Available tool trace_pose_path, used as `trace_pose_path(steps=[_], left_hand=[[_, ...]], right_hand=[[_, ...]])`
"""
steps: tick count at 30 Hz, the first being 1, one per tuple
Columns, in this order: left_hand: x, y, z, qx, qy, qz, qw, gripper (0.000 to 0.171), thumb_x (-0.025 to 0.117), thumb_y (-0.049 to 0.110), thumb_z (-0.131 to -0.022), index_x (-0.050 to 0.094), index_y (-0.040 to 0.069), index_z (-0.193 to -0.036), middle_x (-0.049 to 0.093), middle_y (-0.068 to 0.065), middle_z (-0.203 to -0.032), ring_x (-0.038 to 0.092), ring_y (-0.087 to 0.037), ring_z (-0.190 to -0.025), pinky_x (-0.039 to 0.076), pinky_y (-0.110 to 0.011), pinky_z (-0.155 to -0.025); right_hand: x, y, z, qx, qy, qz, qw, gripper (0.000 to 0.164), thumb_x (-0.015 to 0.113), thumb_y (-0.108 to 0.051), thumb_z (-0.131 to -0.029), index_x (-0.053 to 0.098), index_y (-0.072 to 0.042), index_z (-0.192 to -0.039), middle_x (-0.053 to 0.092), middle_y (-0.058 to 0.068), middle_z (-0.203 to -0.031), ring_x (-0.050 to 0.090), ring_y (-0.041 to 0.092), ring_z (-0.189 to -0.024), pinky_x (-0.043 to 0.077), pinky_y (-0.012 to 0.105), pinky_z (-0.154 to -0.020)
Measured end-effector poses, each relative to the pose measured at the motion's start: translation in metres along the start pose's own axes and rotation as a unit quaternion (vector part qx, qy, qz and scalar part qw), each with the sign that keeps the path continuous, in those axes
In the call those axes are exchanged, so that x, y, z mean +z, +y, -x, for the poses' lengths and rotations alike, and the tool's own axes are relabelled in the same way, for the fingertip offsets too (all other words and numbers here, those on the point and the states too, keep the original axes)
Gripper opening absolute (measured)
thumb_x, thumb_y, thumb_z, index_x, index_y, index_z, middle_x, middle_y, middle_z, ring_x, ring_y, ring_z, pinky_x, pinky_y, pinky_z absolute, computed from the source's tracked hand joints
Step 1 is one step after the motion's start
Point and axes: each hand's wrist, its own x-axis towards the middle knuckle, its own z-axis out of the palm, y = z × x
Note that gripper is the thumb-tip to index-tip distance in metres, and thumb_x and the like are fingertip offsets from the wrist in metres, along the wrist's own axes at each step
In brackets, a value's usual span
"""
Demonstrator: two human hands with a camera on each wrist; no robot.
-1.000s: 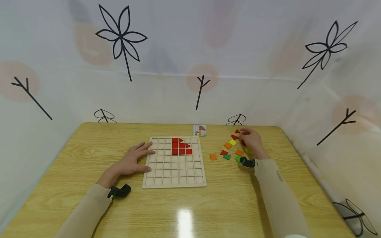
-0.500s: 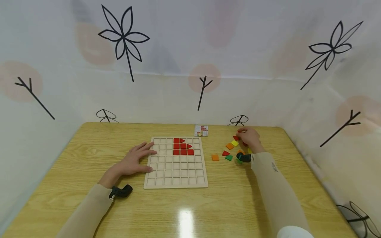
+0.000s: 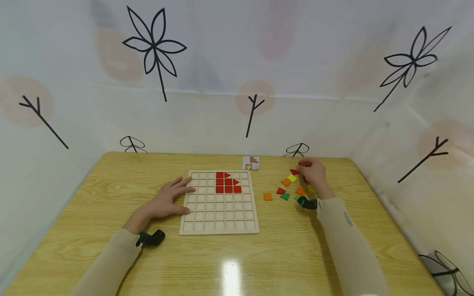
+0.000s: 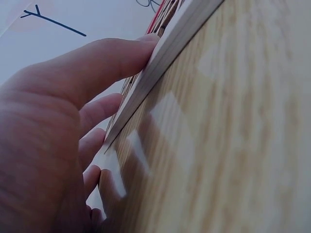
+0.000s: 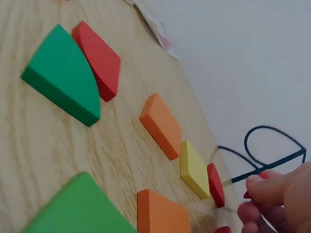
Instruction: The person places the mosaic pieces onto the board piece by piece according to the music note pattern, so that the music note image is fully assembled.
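My left hand (image 3: pixel 167 200) lies at the left side of the pale wooden grid board (image 3: pixel 219 214), fingers spread and fingertips on its rim. In the left wrist view the thumb (image 4: pixel 124 56) rests on the board's edge. Red squares (image 3: pixel 219 189) and two red triangles (image 3: pixel 235 182) sit in the board's upper cells. Over the loose pieces on the right, my right hand (image 3: pixel 314 174) pinches a small red triangle (image 3: pixel 301 163) between thumb and fingers. Most of that triangle is hidden by the fingertips in the right wrist view.
Loose pieces lie right of the board: orange squares (image 3: pixel 268 196), a yellow square (image 3: pixel 292 178), a dark green quarter-round (image 5: pixel 63 75), a red quarter-round (image 5: pixel 98 60) and a light green piece (image 5: pixel 80 208). A printed pattern card (image 3: pixel 250 162) lies behind the board. Patterned cloth walls (image 3: pixel 207 123) surround the table.
The right hand has reached the red triangle at the back of the loose pieces and now pinches it, drawn slightly right. The left hand stays at the board's edge.
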Motion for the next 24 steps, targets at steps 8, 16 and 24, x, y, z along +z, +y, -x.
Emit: trace_pose_path(steps=[8, 16, 24], left_hand=[[0.000, 0.000, 0.001, 0.004, 0.001, 0.002, 1.0000, 0.067, 0.075, 0.043, -0.086, 0.056, 0.013, -0.143, 0.024, -0.013, -0.163, 0.012, -0.042, -0.148, 0.009, -0.070, -0.110], [-0.002, 0.001, 0.001, 0.000, -0.001, -0.003, 1.0000, 0.068, 0.075, 0.043, -0.086, 0.056, 0.013, -0.143, 0.024, -0.013, -0.163, 0.011, -0.042, -0.149, 0.009, -0.070, -0.110], [0.000, -0.001, -0.001, -0.001, -0.001, -0.007, 1.0000, 0.068, 0.075, 0.044, -0.085, 0.055, 0.013, -0.143, 0.024, -0.012, -0.163, 0.011, -0.041, -0.149, 0.009, -0.070, -0.111]], right_hand=[[0.005, -0.022, 0.022, -0.070, -0.014, -0.028, 0.997, 0.035, 0.064, -0.017, -0.099, 0.063, 0.001, -0.128, 0.061, 0.020, -0.120, 0.062, 0.035, -0.093, 0.053, 0.028, -0.068], [0.031, -0.046, 0.045, -0.127, -0.082, -0.057, 0.987, 0.033, 0.067, -0.011, -0.096, 0.065, 0.004, -0.125, 0.065, 0.020, -0.118, 0.066, 0.035, -0.102, 0.056, 0.033, -0.076], [0.069, -0.057, 0.068, -0.147, -0.135, -0.033, 0.979, 0.026, 0.070, -0.013, -0.094, 0.071, -0.001, -0.117, 0.068, 0.014, -0.114, 0.066, 0.029, -0.099, 0.055, 0.036, -0.078]])
